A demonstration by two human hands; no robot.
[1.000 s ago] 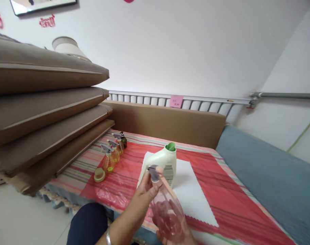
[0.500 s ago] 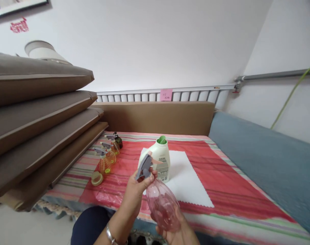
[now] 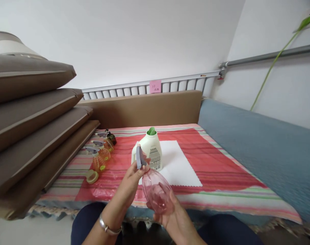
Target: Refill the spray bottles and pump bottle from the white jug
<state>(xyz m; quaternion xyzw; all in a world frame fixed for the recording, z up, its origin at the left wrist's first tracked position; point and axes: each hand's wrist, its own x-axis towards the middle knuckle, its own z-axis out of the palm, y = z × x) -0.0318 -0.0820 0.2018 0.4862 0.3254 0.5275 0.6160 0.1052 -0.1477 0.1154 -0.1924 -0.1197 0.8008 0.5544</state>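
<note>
In front of the detergent jug (image 3: 155, 149), the right hand (image 3: 175, 214) cups the base of a tilted pink trigger-spray bottle (image 3: 155, 187); the left hand (image 3: 131, 175) is closed around its neck, by the grey trigger head (image 3: 139, 158). Left of the jug sit a round pale-yellow cap (image 3: 92, 176), then three amber spray bottles (image 3: 97, 163) and a dark pump bottle (image 3: 111, 137). Behind the jug, a pink note (image 3: 155, 86) is on the white radiator (image 3: 183, 78).

Bright soft light, glare on red plastic (image 3: 97, 192) by front-left edge of surface (image 3: 228, 198), shadowed back-left corner, frame edges stretched.
</note>
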